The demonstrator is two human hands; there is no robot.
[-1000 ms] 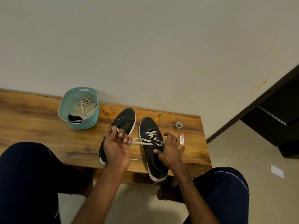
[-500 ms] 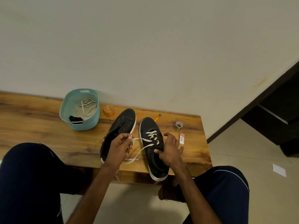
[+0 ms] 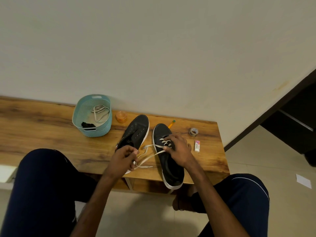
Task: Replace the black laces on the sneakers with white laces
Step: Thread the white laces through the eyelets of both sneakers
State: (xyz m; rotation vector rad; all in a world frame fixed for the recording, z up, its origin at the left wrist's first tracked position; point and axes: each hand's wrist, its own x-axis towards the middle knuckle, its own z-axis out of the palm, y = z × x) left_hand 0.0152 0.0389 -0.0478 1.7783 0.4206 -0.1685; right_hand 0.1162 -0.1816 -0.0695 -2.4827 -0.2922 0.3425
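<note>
Two black sneakers with white soles lie on the wooden bench (image 3: pixel 51 134). The left sneaker (image 3: pixel 136 130) has bare eyelets. On the right sneaker (image 3: pixel 169 166), a white lace (image 3: pixel 150 156) crosses the upper eyelets, and its loose ends trail leftward. My left hand (image 3: pixel 123 159) pinches those loose ends beside the left sneaker's heel. My right hand (image 3: pixel 177 149) lies over the right sneaker's laced part, thumb and forefinger pinching the lace at an eyelet. A teal basket (image 3: pixel 80 120) at the back holds another white lace (image 3: pixel 100 111) and a bundle of black lace (image 3: pixel 88 125).
A small orange jar (image 3: pixel 121 117) stands beside the basket. A pencil (image 3: pixel 171 124), a tape roll (image 3: pixel 193 131) and a white eraser (image 3: pixel 197 145) lie right of the sneakers. My knees flank the bench's front edge. A dark door frame stands at right.
My left hand has come down and toward me, and the lace it held stretched tight now hangs slack. My right hand shifted up onto the laced eyelets.
</note>
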